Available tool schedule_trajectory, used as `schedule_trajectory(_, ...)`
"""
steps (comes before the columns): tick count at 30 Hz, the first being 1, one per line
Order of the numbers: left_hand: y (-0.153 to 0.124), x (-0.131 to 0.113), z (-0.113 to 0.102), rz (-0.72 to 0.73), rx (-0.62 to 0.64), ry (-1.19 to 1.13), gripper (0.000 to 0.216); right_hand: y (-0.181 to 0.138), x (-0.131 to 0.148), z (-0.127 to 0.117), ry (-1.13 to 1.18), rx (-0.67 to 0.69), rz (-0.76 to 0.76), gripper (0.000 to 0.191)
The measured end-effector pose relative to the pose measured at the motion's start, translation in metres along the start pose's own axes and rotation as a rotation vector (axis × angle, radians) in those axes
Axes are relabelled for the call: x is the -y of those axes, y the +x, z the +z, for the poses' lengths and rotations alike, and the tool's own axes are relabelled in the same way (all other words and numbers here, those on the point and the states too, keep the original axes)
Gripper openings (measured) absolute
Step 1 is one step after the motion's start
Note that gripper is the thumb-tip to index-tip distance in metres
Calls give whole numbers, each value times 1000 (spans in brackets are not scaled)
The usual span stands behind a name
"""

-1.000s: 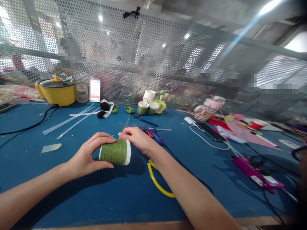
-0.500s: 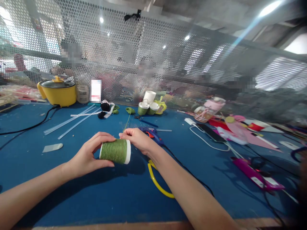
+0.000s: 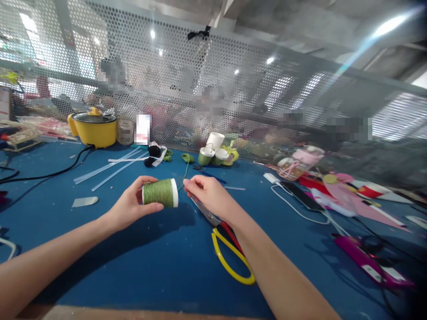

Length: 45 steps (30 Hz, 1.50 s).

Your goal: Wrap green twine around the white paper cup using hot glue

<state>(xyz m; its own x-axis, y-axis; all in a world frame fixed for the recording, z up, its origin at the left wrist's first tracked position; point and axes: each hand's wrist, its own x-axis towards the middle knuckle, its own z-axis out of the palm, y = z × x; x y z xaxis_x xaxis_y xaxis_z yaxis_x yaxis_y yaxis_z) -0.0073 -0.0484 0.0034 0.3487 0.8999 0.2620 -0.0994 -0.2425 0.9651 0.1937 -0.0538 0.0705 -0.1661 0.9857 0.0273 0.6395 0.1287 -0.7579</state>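
A white cup-like cylinder wrapped in green yarn lies on its side in the air, its white rim facing right. My left hand is closed round its left end, thumb below and fingers above. Just right of the rim, my right hand pinches the green strand, which runs back to a small bundle of green yarn on the table. Under my right hand and forearm lie scissors with yellow and red handles, partly covered.
On the blue table, clear sticks and a yellow electric pot stand left. White cups with green wrapping sit at the back. A phone and a purple power strip lie right. A perforated screen rises behind.
My right hand has moved away from the cylinder's rim to the right, drawing the strand with it. The view has shifted left, and more of the scissors shows.
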Motion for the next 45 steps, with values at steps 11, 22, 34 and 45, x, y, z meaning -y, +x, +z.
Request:
schedule_trajectory(11,-9,-1,3,132,103,185,54,-24,-4,16,215,-5,-122,19)
schedule_trajectory(22,-10,-7,2,17,191,282,47,-34,-13,24,88,-102,-238,17)
schedule_trajectory(34,-15,-8,6,152,327,551,50,-2,-11,19,352,100,-181,49)
schedule_trajectory(45,-18,-5,4,302,415,674,58,56,11,41,172,366,-89,49)
